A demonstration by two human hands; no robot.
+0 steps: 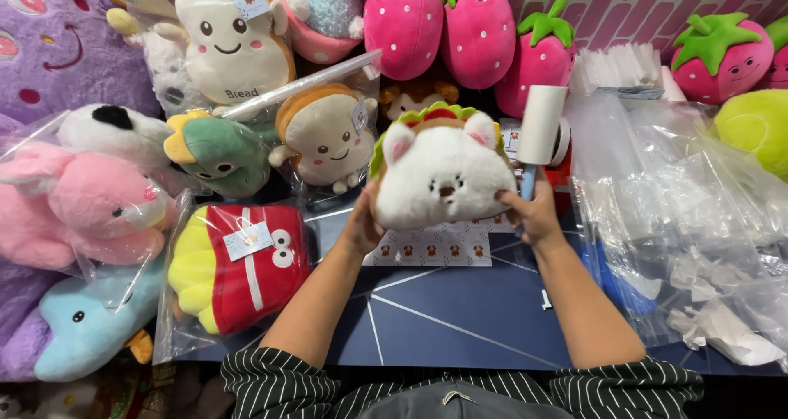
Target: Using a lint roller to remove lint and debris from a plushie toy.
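Holding the white plush toy at the centre of the frame, the left hand presses against its lower left flank and the right hand cups its right side, both closed on it, spaced apart by the toy's width. The right hand also appears to pinch the handle of a lint roller, which stands up at the toy's right edge. The toy hangs above the blue table and a sticker sheet. Judged by its fuzzy pile, the toy is light, soft and compressible, not fragile; opposing side grips suit it. Clear bags lie right.
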